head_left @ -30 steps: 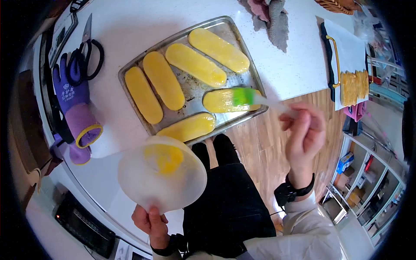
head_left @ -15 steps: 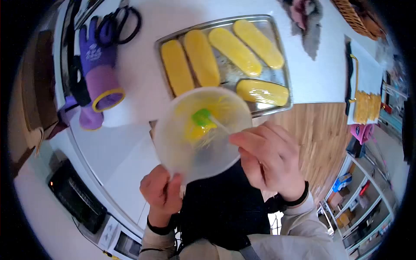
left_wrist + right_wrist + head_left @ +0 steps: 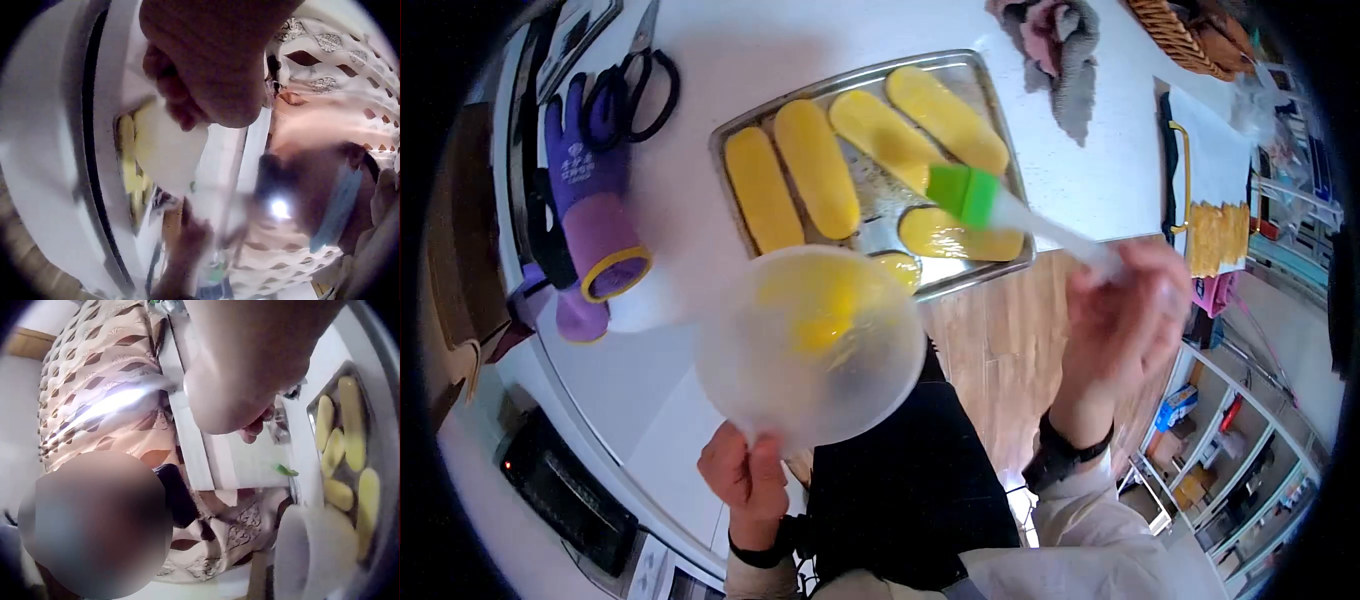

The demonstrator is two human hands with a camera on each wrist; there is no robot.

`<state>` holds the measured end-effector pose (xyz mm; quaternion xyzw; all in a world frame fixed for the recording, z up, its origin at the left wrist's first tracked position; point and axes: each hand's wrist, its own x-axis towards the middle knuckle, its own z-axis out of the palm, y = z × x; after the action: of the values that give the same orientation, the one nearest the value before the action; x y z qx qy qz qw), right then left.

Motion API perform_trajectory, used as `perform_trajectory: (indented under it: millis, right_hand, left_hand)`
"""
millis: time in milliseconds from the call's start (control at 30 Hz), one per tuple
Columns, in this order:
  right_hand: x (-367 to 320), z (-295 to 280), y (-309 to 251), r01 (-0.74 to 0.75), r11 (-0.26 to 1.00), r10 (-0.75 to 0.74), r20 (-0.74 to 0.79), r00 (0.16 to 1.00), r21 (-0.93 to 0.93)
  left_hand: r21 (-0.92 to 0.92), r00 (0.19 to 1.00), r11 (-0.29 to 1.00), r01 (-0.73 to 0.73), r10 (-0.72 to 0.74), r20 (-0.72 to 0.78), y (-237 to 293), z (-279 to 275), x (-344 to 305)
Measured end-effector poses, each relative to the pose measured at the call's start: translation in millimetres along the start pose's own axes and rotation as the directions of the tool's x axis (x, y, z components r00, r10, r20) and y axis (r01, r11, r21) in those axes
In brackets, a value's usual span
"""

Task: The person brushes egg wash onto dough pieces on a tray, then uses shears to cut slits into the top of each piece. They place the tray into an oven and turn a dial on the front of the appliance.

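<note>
My left hand [image 3: 745, 475] grips a translucent white bowl [image 3: 735, 375] by its near rim, thumb on top. Yellow liquid [image 3: 830, 325] like beaten egg lies inside, and the bowl overlaps the tray's near corner. In my right hand [image 3: 1125, 310] is a pastry brush [image 3: 970, 195] with green bristles and a pale handle. Its head hangs over the right side of a metal baking tray [image 3: 878, 232], overlapping a glossy yellow oblong dough piece [image 3: 960, 235]. Several more such pieces lie on the tray, one mostly hidden behind the bowl.
Purple gloves [image 3: 590, 200] and black-handled scissors [image 3: 640, 95] lie left of the tray. A crumpled grey-pink cloth [image 3: 1065, 60] is at the back right, near a wicker basket [image 3: 1175, 40]. A gold-handled tray [image 3: 1210, 140] with golden pieces stands farther right, above wooden floor and shelving.
The brush left the tray, dipped into the bowl's yellow liquid, and now is back over the dough pieces at right. The bowl rose toward the tray, then came back slightly nearer and left.
</note>
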<state>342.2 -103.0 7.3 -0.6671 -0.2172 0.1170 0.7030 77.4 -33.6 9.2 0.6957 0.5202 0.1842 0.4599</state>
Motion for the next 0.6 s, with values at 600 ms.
perform_trajectory:
  millis: [600]
  right_hand:
    - [12.0, -7.2, 28.7, 0.134, 0.942, -0.048, 0.272, 0.961, -0.308]
  left_hand:
    - [-0.130, 0.984, 0.981, 0.145, -0.156, -0.080, 3.9, 4.0, -8.3]
